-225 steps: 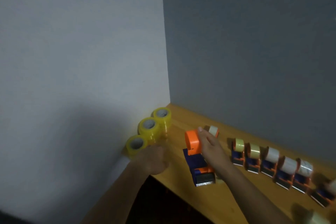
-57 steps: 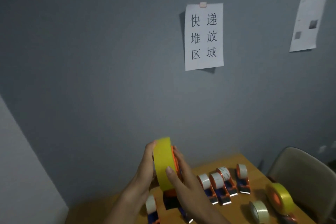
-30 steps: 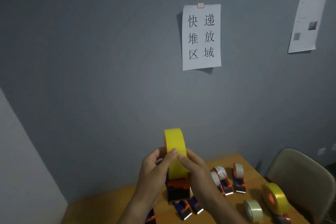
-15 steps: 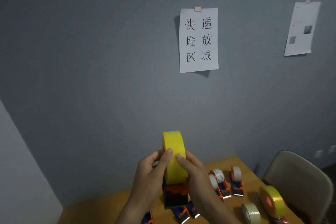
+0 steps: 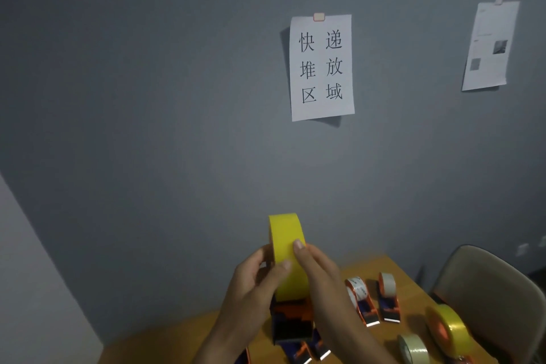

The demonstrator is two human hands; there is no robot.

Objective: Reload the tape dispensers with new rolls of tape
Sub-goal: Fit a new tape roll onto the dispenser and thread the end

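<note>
One yellow tape roll (image 5: 288,254) is sitting on the hub of the orange-and-blue dispenser (image 5: 292,320) that you're holding up above the table (image 5: 381,269), roughly centre-low in the head view. I'd judge the roll as stiff and moderately heavy for its size, with a smooth, slightly slick outer face; squeezing won't hurt it, but the free tape end will probably be sticky and hard to find. Better purchase is likely on the flat sides or the core than on the outer band. The dispenser looks like rigid plastic with a serrated blade low at the front, so you're better off keeping fingertips clear of that edge.

Your left hand (image 5: 254,287) is curling around the roll's left side, thumb pressing on the yellow face. Your right hand (image 5: 322,281) is wrapping the right side, one fingertip resting high on the band. Both sets of fingers are closing on the roll, not spread wide. I can't tell whether either hand is also bearing the dispenser body.

Further out, two loaded dispensers (image 5: 373,298) are standing on the table to your right, more dispensers (image 5: 307,353) are partly hidden below your wrists, a pale loose roll (image 5: 413,349) and a yellow roll with an orange core (image 5: 447,329) are lying near the chair (image 5: 496,289). Two paper sheets (image 5: 322,68) are hanging on the grey wall.
</note>
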